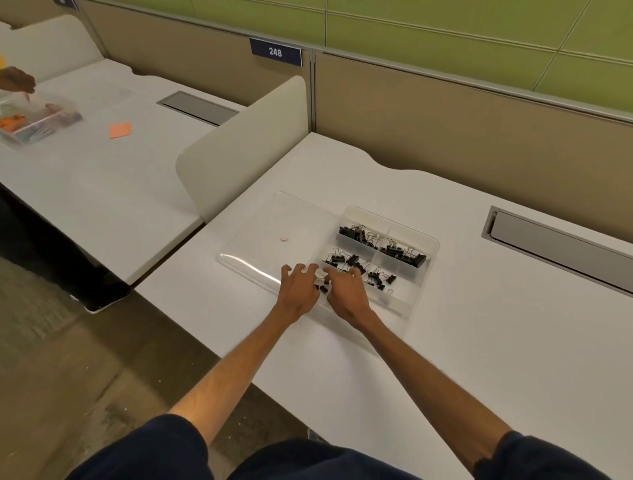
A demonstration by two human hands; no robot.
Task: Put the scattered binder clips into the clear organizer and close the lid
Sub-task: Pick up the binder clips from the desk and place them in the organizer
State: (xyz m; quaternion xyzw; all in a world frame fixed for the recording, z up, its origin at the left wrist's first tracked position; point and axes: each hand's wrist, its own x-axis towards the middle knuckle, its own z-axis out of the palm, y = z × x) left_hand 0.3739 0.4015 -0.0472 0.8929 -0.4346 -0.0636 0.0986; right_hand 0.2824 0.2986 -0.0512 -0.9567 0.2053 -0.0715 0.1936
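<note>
- "248" – white digits on a dark blue plate [276, 52], at about twelve o'clock in the head view, a little left of centre.
- The plate stands up from the top edge of the tan partition [191, 61], close to the grey post where two panels meet.
- A second dark plate [66, 2] sits at eleven o'clock, cut off by the frame's upper edge – its marks cannot be read.

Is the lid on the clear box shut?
No, the lid lies open and flat on the desk beside the organizer, whose compartments are uncovered.
</note>
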